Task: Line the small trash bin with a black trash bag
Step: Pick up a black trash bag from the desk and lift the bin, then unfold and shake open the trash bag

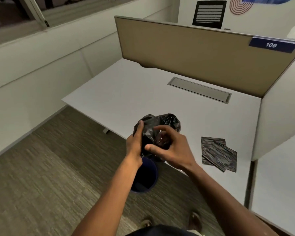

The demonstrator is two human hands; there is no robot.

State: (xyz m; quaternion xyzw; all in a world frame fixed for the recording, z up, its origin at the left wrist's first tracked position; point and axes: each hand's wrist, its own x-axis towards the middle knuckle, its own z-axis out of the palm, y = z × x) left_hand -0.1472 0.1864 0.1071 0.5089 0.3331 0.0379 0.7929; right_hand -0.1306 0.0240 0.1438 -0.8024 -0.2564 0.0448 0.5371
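A crumpled black trash bag [162, 124] is held in the air above the desk's front edge. My left hand [134, 143] grips its left side. My right hand [173, 150] pinches its lower right part, fingers curled into the plastic. Directly below, on the carpet beside the desk, stands the small dark blue trash bin [144, 178]; its inside shows no liner, and my left wrist hides part of its rim. The bag's bottom hangs just over the bin's far rim.
The white desk [143, 92] has a tan partition [194, 53] behind it and a white side panel [279, 108] at right. Folded black bags [218, 153] lie on the desk to the right. A grey cable hatch [199, 90] is set into the desktop. My shoes [195, 218] stand on the carpet.
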